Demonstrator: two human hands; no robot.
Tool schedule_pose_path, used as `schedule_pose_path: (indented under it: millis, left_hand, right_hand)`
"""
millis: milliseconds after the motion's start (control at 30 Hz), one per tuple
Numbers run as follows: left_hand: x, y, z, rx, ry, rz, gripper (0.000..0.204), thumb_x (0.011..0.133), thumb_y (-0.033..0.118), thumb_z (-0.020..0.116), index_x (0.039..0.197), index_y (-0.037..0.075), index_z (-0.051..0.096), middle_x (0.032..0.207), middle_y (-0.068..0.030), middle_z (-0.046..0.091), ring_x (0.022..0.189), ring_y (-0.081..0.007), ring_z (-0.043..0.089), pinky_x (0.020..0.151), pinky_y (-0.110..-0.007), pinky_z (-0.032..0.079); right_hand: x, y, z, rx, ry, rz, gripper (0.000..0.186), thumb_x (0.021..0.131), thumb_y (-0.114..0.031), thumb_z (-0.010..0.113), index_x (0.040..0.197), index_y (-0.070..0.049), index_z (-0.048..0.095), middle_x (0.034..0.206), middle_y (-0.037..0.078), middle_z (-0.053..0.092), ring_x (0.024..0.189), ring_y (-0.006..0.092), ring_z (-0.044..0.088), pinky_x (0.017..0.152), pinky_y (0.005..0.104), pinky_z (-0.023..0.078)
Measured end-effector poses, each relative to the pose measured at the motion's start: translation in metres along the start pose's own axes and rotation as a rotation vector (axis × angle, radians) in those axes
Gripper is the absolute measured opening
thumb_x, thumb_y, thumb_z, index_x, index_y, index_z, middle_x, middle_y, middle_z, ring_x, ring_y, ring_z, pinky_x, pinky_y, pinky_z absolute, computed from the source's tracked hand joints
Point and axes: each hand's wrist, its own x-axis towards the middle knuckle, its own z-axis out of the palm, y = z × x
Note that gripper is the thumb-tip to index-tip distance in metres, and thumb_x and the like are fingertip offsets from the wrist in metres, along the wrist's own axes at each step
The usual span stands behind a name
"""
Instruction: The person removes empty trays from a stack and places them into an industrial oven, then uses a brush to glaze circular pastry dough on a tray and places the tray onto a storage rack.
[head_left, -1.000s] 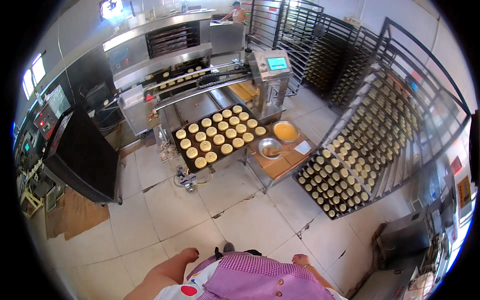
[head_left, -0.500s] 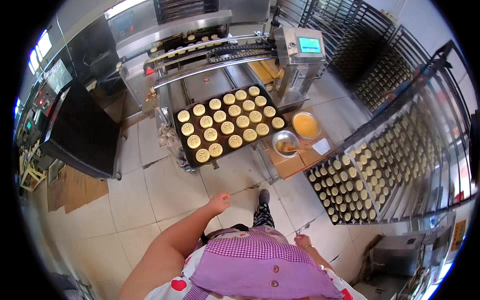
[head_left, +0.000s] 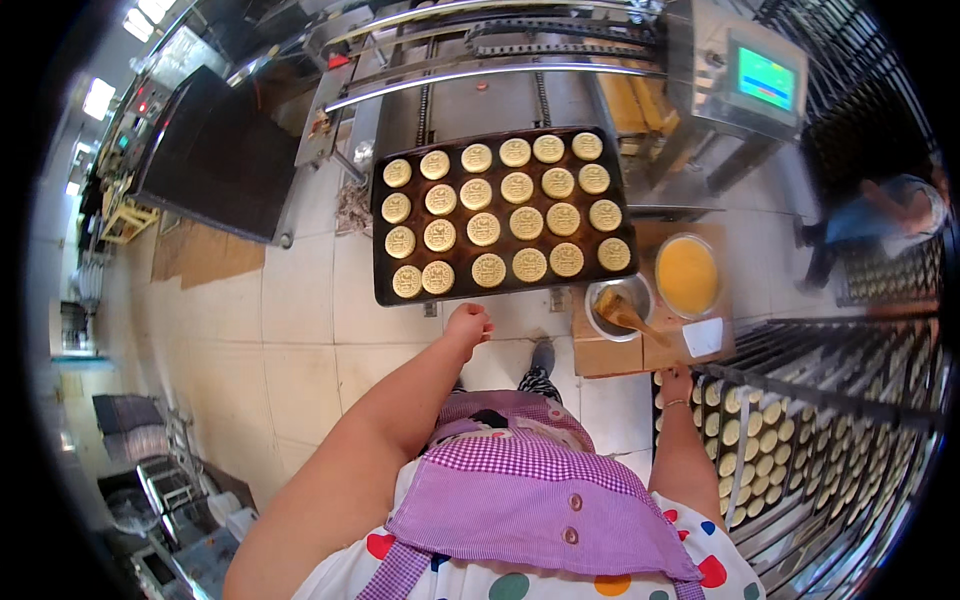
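A dark baking tray [head_left: 508,290] carries rows of round, stamped golden pastries [head_left: 516,187] at the front of a steel machine. Just below the tray's near edge is my left hand [head_left: 468,330], its fingers curled in with nothing seen in them. My right hand [head_left: 677,382] reaches forward to the near right edge of the cardboard [head_left: 600,360]; its fingers are small and partly hidden. On the cardboard stand a bowl of orange-yellow liquid [head_left: 687,276] and a metal bowl [head_left: 598,322]. A brush with a wooden handle [head_left: 640,328] rests in the metal bowl.
A white rectangular piece [head_left: 703,338] lies beside the bowls. The machine's screen box [head_left: 750,80] rises at the upper right. A rack [head_left: 830,400] full of pastry trays stands at right, with a person [head_left: 890,215] beyond it. A black cabinet [head_left: 215,155] is at left.
I have come nearer to the tray, which now appears larger. My left hand has moved up to its near edge, and my right arm has stretched forward toward the cardboard.
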Motion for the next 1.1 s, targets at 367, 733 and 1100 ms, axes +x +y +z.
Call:
schedule_pose_path:
  millis: [367, 733, 1100]
  left_hand:
    - [0.023, 0.037, -0.105, 0.998, 0.42, 0.732, 0.058, 0.069, 0.01, 0.062, 0.125, 0.01, 0.045, 0.133, -0.0116, 0.041, 0.125, -0.0307, 0.036, 0.103, -0.041, 0.033]
    - [0.061, 0.063, -0.138, 1.286, 0.094, 0.777, 0.054, 0.07, 0.018, 0.066, 0.122, 0.014, 0.05, 0.131, -0.0086, 0.044, 0.127, -0.0273, 0.036, 0.104, -0.04, 0.033]
    - [0.062, 0.056, -0.141, 1.129, 0.232, 0.703, 0.053, 0.069, 0.023, 0.071, 0.117, 0.009, 0.052, 0.128, -0.0138, 0.045, 0.122, -0.0316, 0.04, 0.102, -0.039, 0.036]
  right_hand:
    - [0.074, 0.006, 0.002, -0.13, -0.029, 0.054, 0.052, 0.076, -0.013, 0.066, 0.122, 0.006, 0.05, 0.118, 0.019, 0.057, 0.105, 0.026, 0.056, 0.09, 0.0327, 0.044]
    - [0.066, 0.007, 0.005, -0.127, -0.08, 0.173, 0.054, 0.076, -0.015, 0.066, 0.123, 0.004, 0.049, 0.12, 0.019, 0.056, 0.106, 0.0254, 0.055, 0.09, 0.0339, 0.043]
    - [0.046, -0.037, 0.011, -0.14, -0.036, 0.164, 0.055, 0.072, -0.014, 0.068, 0.119, 0.008, 0.051, 0.12, 0.025, 0.054, 0.114, 0.0326, 0.05, 0.099, 0.0369, 0.037]
